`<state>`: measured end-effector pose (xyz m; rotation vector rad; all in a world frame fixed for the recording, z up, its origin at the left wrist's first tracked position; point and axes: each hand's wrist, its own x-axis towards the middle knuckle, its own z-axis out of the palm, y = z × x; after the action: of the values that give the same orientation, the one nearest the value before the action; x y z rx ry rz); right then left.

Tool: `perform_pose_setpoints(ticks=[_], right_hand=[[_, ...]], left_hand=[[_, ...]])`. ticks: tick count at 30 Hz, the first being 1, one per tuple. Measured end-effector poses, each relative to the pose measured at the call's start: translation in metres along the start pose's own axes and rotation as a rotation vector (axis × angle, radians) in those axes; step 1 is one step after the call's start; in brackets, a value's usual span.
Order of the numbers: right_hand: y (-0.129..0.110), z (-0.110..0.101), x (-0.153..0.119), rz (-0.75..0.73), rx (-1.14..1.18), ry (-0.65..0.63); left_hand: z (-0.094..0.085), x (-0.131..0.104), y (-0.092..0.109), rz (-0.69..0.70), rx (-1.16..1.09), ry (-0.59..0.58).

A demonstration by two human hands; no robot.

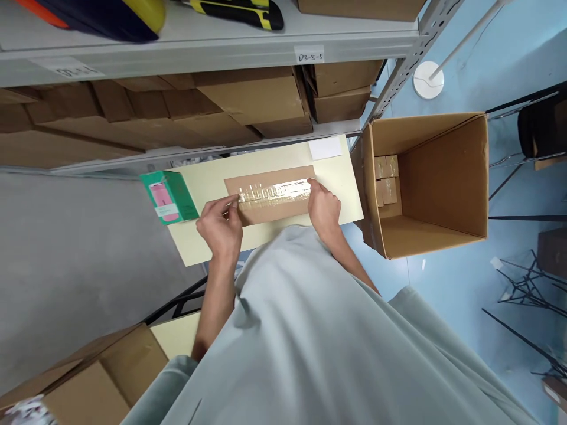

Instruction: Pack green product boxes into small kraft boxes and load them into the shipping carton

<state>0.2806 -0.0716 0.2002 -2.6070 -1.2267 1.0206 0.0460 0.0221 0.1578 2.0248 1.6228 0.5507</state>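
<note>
A flat brown cardboard box point(274, 217) lies on a cream tabletop point(266, 239) in front of me. A strip of shiny, wrinkled clear packing tape point(274, 192) runs lengthwise along its upper face. At the strip's left end, my left hand point(221, 227) is closed, thumb and fingertips pinching the tape. My right hand point(325, 206) is curled at the box's right end, its index fingertip on the tape; what lies under its other fingers is hidden. Left of my left hand stands a green box point(172, 198) with a pink picture on it.
A white paper point(325, 147) lies at the tabletop's far right corner. Metal shelving point(212, 56) packed with cartons point(261, 97) borders the far side. To the right stands a tall open carton point(438, 236) holding small taped boxes point(387, 180). Another open carton point(88, 389) sits lower left.
</note>
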Motion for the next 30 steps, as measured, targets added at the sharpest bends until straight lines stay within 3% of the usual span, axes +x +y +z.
perform_pose_setpoints(ticks=[9, 15, 20, 30], right_hand=[[-0.027, 0.007, -0.009, -0.045, -0.065, 0.017], [-0.060, 0.028, -0.015, -0.141, -0.107, 0.012], [-0.087, 0.038, -0.016, -0.171, -0.143, 0.037], [-0.107, 0.061, -0.006, -0.174, -0.267, 0.065]], left_hand=[[-0.009, -0.008, -0.027, -0.032, 0.017, -0.048], [-0.036, -0.011, -0.062, -0.102, -0.006, 0.038], [-0.054, -0.006, -0.094, -0.105, -0.094, 0.039], [-0.043, 0.004, -0.138, -0.078, -0.164, -0.037]])
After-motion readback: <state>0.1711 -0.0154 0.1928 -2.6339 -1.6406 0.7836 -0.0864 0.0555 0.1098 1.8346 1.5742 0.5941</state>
